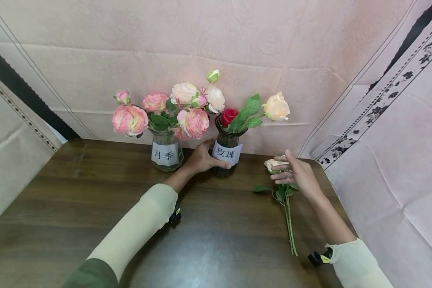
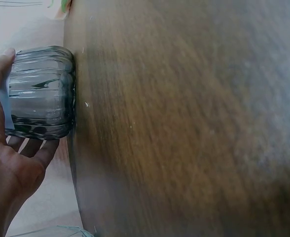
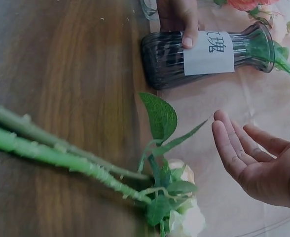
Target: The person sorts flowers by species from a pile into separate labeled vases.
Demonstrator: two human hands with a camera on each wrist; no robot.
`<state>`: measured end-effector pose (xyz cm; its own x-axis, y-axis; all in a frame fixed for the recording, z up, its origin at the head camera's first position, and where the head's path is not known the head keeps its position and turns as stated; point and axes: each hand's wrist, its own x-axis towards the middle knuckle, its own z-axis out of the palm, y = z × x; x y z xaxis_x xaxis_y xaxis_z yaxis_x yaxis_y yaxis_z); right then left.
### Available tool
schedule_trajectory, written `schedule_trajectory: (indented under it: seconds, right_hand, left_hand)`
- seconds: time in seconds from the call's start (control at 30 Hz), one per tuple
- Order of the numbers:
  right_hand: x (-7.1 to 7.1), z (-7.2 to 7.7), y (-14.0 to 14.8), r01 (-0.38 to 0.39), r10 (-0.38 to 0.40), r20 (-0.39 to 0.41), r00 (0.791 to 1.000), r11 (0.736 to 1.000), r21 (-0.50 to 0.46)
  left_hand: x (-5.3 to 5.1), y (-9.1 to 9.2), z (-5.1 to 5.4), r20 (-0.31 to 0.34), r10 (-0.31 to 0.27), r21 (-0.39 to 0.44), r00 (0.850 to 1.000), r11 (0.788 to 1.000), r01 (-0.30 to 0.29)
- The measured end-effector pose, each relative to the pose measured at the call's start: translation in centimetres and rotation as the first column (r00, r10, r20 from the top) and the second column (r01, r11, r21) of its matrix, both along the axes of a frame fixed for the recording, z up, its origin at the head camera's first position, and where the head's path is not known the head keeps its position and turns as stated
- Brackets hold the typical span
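Observation:
My left hand (image 1: 201,159) grips a dark ribbed glass vase (image 1: 222,171) from its left side, the thumb lying across its paper label (image 1: 227,153). A red rose (image 1: 229,117) and a cream rose (image 1: 276,106) stand in this vase, the cream one leaning right. My right hand (image 1: 299,174) has its fingers extended and holds nothing. It hovers over pale roses (image 3: 187,217) lying on the table, partly hiding their blooms in the head view. Their two green stems (image 1: 290,226) point toward the near edge.
Left of the dark vase stands a clearer glass vase (image 1: 175,158), also labelled, full of pink and white flowers (image 1: 192,122). The brown wooden table (image 1: 75,208) meets a pale cloth backdrop (image 1: 137,36) behind, with more cloth at both sides.

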<state>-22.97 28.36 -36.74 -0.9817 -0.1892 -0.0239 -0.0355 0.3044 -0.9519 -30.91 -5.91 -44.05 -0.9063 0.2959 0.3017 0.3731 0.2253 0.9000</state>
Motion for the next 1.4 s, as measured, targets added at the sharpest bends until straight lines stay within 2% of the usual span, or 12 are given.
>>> schedule_trajectory:
  seconds: [0.5, 0.63, 0.77, 1.03, 1.23, 1.4]
  right_hand:
    - [2.4, -1.3, 4.1, -0.007, 0.011, 0.072, 0.997, 0.998, -0.065]
    - [2.9, -1.6, 5.6, -0.03, 0.036, 0.104, 0.994, 0.998, -0.052]
    - [3.4, -2.0, 6.9, -0.065, 0.065, 0.188, 0.98, 0.998, -0.005]
    - [4.0, -4.1, 9.1, -0.139, 0.114, 0.361, 0.926, 0.989, 0.044]
    - [4.2, -5.6, 9.1, -0.156, 0.093, 0.42, 0.903, 0.981, 0.118]
    - [4.4, -6.3, 8.2, -0.147, 0.059, 0.428, 0.902, 0.973, 0.177]
  left_hand:
    - [0.4, 0.3, -0.1, 0.017, 0.002, 0.02, 1.0, 1.0, -0.002]
    - [0.4, 0.3, -0.1, 0.011, 0.006, 0.016, 1.0, 1.0, -0.006]
    - [0.3, 0.2, 0.0, 0.009, 0.012, 0.004, 1.0, 1.0, -0.012]
    - [0.2, 0.2, 0.0, 0.007, 0.008, 0.014, 1.0, 1.0, -0.008]
    - [0.1, 0.1, 0.0, 0.017, 0.013, 0.011, 1.0, 1.0, -0.013]
    - [0.1, 0.0, 0.1, 0.013, 0.011, 0.004, 1.0, 1.0, -0.011]
